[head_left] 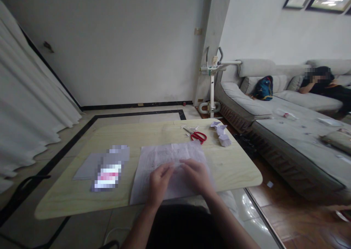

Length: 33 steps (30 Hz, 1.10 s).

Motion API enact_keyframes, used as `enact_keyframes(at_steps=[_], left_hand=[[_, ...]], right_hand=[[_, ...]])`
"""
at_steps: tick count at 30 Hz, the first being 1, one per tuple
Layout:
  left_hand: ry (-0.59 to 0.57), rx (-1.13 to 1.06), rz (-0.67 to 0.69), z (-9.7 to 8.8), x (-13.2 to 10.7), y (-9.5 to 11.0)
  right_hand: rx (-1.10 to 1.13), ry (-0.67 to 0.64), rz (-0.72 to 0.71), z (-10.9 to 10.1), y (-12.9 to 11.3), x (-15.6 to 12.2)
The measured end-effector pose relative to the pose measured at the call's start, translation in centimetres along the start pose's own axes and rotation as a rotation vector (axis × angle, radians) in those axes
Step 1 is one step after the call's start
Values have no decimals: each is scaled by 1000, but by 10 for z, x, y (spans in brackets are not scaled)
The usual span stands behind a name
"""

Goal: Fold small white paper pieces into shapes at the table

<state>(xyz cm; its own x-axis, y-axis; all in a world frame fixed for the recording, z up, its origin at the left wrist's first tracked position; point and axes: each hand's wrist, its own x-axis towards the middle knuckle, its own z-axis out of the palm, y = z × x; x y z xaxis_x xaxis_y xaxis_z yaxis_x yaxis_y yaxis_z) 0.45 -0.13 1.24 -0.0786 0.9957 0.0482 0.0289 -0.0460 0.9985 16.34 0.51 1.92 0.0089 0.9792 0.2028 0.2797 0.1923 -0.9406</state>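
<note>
My left hand (160, 181) and my right hand (196, 174) meet above a large printed sheet of paper (148, 161) lying on the table. The fingers of both are closed in a pinch. Between the fingertips is a small pale piece of paper (177, 163), blurred and partly hidden by the fingers. Beyond the sheet's far edge lie red-handled scissors (199, 136), with small white scraps (194, 128) around the blades. Several folded paper pieces (225, 140) sit in a row to the right of the scissors.
On the left of the wooden table (63, 201), a phone (108, 176) with a lit, pixelated screen overlaps white sheets (85, 166). A grey sofa (296, 132) with a backpack (263, 88) stands to the right, where a person (326, 84) reclines. An exercise machine (212, 84) stands behind the table.
</note>
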Motion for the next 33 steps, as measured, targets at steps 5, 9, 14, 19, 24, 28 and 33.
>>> enact_keyframes(at_steps=[5,9,14,19,24,28,33], left_hand=[[-1,33,12,0,0,0],[1,35,1,1,0,2],[-9,47,15,0,-1,1],[-5,29,14,1,1,2],[-11,28,-8,2,1,4],[-19,40,8,2,-1,5],[-42,64,28,1,-1,2]], right_hand=[[-17,9,8,0,0,0],[9,3,13,0,0,0],[41,17,33,1,-2,0],[25,23,47,1,-2,0],[32,4,63,0,-2,0],[17,12,79,-1,-4,0],[33,14,89,1,-4,0]])
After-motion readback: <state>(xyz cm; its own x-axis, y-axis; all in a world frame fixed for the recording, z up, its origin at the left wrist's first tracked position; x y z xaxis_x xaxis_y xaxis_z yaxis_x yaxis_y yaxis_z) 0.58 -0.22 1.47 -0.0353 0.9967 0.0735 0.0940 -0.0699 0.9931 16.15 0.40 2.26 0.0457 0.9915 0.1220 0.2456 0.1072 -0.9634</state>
